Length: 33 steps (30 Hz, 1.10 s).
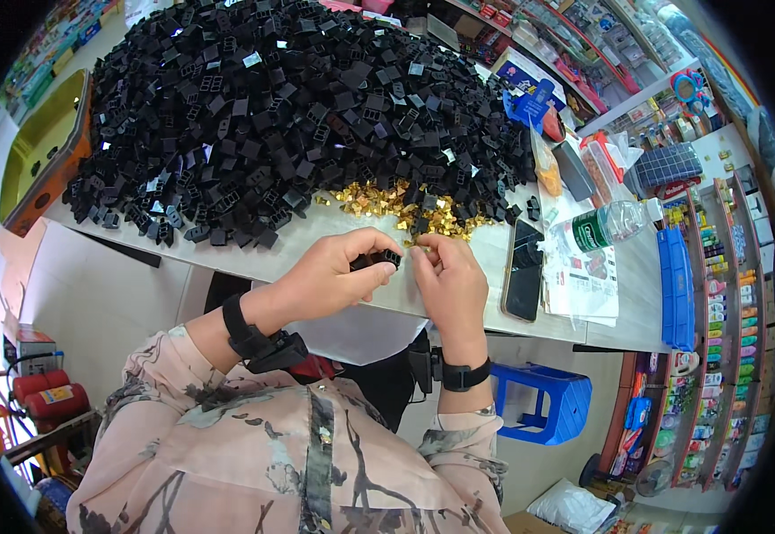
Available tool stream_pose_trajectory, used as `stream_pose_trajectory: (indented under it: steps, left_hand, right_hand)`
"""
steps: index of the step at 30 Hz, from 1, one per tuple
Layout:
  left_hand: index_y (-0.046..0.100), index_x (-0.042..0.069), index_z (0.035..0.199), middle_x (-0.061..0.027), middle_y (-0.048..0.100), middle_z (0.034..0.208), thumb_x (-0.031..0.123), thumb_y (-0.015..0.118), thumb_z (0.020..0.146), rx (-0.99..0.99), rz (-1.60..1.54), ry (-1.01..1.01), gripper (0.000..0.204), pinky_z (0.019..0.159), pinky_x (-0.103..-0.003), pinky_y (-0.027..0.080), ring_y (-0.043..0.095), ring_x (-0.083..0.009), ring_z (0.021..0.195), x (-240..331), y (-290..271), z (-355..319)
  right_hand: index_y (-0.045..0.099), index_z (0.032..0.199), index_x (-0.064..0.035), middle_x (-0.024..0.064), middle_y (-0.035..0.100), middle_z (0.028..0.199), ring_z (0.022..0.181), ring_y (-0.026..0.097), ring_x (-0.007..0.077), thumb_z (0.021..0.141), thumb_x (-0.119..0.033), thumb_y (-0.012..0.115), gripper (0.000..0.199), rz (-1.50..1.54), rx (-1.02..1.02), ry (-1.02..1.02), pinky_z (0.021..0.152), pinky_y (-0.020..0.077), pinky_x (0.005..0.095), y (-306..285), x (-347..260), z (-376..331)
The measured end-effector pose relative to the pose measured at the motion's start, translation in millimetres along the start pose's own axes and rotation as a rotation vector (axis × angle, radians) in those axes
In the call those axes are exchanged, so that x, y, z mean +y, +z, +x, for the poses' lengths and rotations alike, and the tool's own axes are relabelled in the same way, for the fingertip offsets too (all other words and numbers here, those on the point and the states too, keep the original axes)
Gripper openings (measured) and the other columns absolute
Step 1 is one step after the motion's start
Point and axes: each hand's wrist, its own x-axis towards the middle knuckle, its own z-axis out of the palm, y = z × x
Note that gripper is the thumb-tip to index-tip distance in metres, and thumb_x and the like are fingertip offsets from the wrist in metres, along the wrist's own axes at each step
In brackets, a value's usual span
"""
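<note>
My left hand [329,276] grips a small black plastic housing [378,260] between thumb and fingers, just above the white table's [254,254] near edge. My right hand [450,280] pinches a small brass-coloured metal piece against that housing; the piece is mostly hidden by my fingers. Just beyond my hands lies a scatter of gold metal clips [396,206]. Behind them rises a huge heap of black plastic housings [271,107] covering most of the table.
A black phone [523,270] lies right of my hands, beside printed paper [583,276] and a clear water bottle [605,224]. A blue stool [543,400] stands under the table. Shop shelves [717,294] line the right; a yellow-orange box [44,147] sits far left.
</note>
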Motion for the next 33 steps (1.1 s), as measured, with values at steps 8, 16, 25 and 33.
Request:
stream_pose_trajectory:
  steps: [8,16,25,33]
  left_hand:
    - [0.057,0.006,0.114,0.0004,0.059,0.085,0.012,0.057,0.092,0.000,0.026,0.007,0.023,0.054,-0.021,0.046,0.056,-0.0044,0.065,0,0,0]
    - [0.057,0.004,0.114,-0.0011,0.060,0.088,0.010,0.058,0.091,0.008,0.093,0.063,0.024,0.057,-0.021,0.047,0.057,-0.0056,0.066,-6,2,1]
    - [0.058,0.001,0.114,-0.0039,0.061,0.095,0.005,0.056,0.092,-0.007,0.196,0.154,0.023,0.062,-0.024,0.050,0.059,-0.0076,0.072,-5,5,0]
    - [0.060,0.003,0.111,-0.0118,0.064,0.095,0.006,0.058,0.088,0.023,0.373,0.328,0.023,0.068,-0.030,0.050,0.063,-0.0202,0.078,-11,7,-1]
  right_hand:
    - [0.063,0.089,-0.0011,0.0055,0.063,0.080,0.061,0.057,0.0108,0.083,-0.008,0.068,0.010,0.158,0.022,0.011,0.056,0.0458,0.0245,3,9,-3]
    - [0.060,0.095,-0.0006,-0.0006,0.062,0.089,0.074,0.055,0.0036,0.087,-0.001,0.063,0.009,1.043,-0.122,0.226,0.062,0.0428,0.0174,-5,-5,-19]
    - [0.061,0.100,-0.0005,-0.0004,0.060,0.093,0.079,0.056,0.0050,0.087,0.001,0.061,0.013,1.065,-0.264,0.261,0.066,0.0437,0.0178,-17,-7,-26]
    - [0.060,0.099,-0.0008,0.0011,0.060,0.095,0.082,0.056,0.0061,0.089,-0.002,0.059,0.011,1.034,-0.269,0.271,0.070,0.0470,0.0205,-14,-9,-28]
